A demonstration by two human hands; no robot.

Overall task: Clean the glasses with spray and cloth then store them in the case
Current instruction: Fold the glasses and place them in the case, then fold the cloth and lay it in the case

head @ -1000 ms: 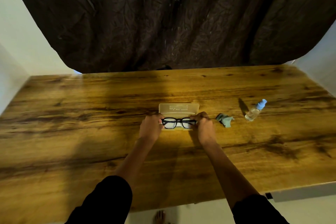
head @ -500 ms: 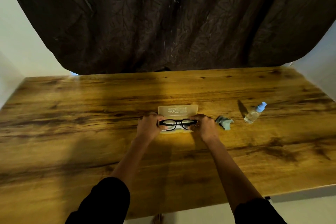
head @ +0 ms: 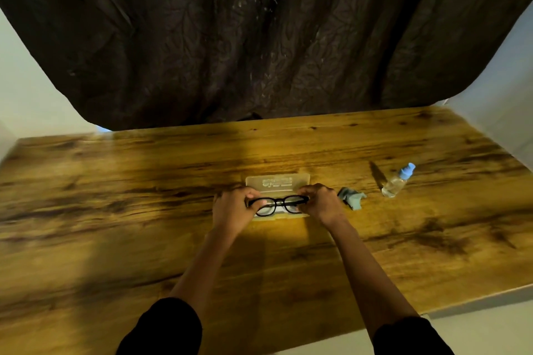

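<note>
Black-framed glasses (head: 278, 204) hang just over the open translucent case (head: 277, 182) at the middle of the wooden table (head: 115, 210). My left hand (head: 233, 207) grips the frame's left end and my right hand (head: 320, 203) grips its right end. The case's lid stands open behind the glasses; its tray is mostly hidden under the lenses and my fingers. A crumpled blue-grey cloth (head: 352, 199) lies just right of my right hand. Further right, a small clear spray bottle (head: 398, 180) with a blue cap stands on the table.
A dark curtain (head: 259, 37) hangs behind the table's far edge. White walls close in on the left and right. The table's near edge runs across the bottom right, with pale floor below it.
The glasses have tilted and sunk a little toward the case tray, still held by both hands. Cloth and bottle have stayed put; the camera has shifted slightly.
</note>
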